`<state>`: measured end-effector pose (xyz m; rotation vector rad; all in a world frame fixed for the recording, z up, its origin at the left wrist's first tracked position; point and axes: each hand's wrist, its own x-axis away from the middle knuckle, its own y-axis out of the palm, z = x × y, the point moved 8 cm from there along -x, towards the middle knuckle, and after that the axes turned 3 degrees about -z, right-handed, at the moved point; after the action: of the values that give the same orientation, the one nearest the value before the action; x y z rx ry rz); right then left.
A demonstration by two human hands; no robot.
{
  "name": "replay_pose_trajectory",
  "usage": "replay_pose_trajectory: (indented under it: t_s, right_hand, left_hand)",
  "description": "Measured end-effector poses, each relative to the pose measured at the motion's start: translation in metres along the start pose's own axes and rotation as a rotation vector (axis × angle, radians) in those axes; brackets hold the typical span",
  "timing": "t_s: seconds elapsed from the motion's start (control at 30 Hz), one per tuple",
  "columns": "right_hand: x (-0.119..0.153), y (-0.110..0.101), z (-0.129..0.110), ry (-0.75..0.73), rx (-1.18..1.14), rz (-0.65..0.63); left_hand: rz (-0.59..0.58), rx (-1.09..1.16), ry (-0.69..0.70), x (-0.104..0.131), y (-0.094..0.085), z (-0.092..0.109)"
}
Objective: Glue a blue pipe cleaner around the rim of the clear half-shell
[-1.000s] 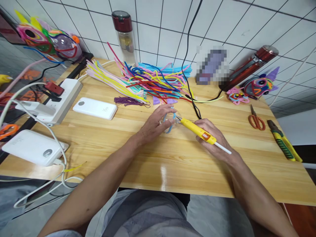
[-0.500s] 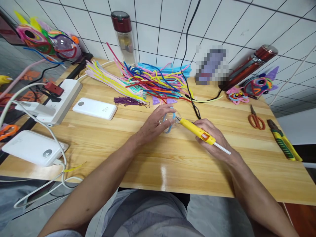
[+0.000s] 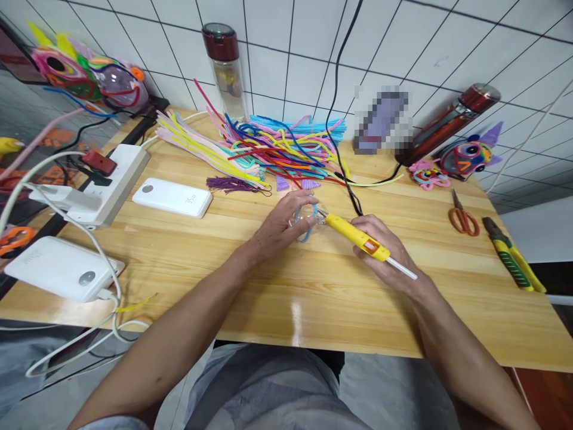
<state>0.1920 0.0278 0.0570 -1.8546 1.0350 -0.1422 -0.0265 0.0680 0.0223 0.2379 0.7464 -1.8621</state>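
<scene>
My right hand is wrapped round a yellow hot glue gun, a clear glue stick poking out of its back end. The metal nozzle points left, at a small clear plastic piece with a light-blue pipe cleaner round it. That piece is gripped between the thumb and fingers of my left hand, which hide much of it. Whether the nozzle touches it I cannot tell. Just behind my left hand lie two purple pipe-cleaner cones.
Colourful pipe cleaners are heaped at the back, beside a bottle. White power banks and a power strip lie left. Scissors and pliers lie right. A black cord hangs behind the glue gun.
Almost nothing differs. The glue gun and my right hand have shifted very slightly left; my left hand keeps its hold on the clear piece.
</scene>
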Motion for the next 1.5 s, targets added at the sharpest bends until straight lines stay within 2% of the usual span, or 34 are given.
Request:
replay_pose_trajectory:
  t_s: [0.2,0.57,0.8,1.03,1.5]
  right_hand:
    - [-0.001,-0.008,-0.005,0.021,0.01,0.004]
    - [-0.004,-0.015,-0.016,0.096,-0.005,-0.083]
    - [-0.011,-0.024,-0.03,0.063,0.07,-0.128]
    - [-0.015,-0.03,-0.037,0.099,0.162,-0.18]
    - [-0.023,-0.031,-0.042,0.128,0.166,-0.237]
  left_hand:
    - [-0.016,0.025,-0.094,0.001,0.001,0.0]
    - [0.016,-0.083,0.01,0.002,0.007,0.004]
    - [0.027,-0.146,0.068,0.002,0.013,0.008]
    - [0.049,-0.176,0.077,0.001,0.015,0.009]
    - [0.037,-0.168,0.082,0.001,0.015,0.012]
